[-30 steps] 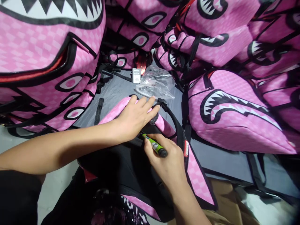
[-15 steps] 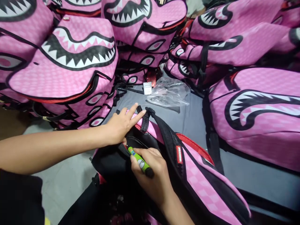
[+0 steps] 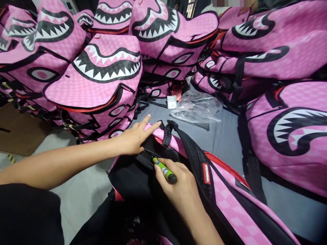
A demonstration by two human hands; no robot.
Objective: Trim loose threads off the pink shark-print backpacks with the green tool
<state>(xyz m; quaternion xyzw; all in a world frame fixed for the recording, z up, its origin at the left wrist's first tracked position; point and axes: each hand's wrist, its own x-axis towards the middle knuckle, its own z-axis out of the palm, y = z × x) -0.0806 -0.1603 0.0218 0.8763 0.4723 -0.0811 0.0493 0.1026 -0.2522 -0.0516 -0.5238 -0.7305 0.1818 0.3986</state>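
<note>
My right hand (image 3: pixel 180 180) is closed around a green marker (image 3: pixel 165 171) with a printed barrel and a black end. The marker's tip points at the dark zipper line (image 3: pixel 150 152) on the black back of a pink checkered backpack (image 3: pixel 231 211). My left hand (image 3: pixel 134 139) rests on the backpack's top edge, fingers spread and thumb down by the zipper. Between the hands and the far side, a black webbing handle (image 3: pixel 167 134) stands up. A black strap (image 3: pixel 195 149) with a red label (image 3: pixel 206 173) runs along the bag.
Stacked pink shark-mouth backpacks (image 3: pixel 102 92) rise on the left, with more (image 3: pixel 268 68) at right. A crumpled clear plastic bag (image 3: pixel 196 105) and a white tag (image 3: pixel 172 102) lie on the grey table (image 3: pixel 222 136). Cardboard (image 3: pixel 22 129) is at far left.
The view has shifted, so the surroundings appear lower and further right. The marker's tip sits a little further from my left thumb, along the zipper. Both hands keep their places on the backpack.
</note>
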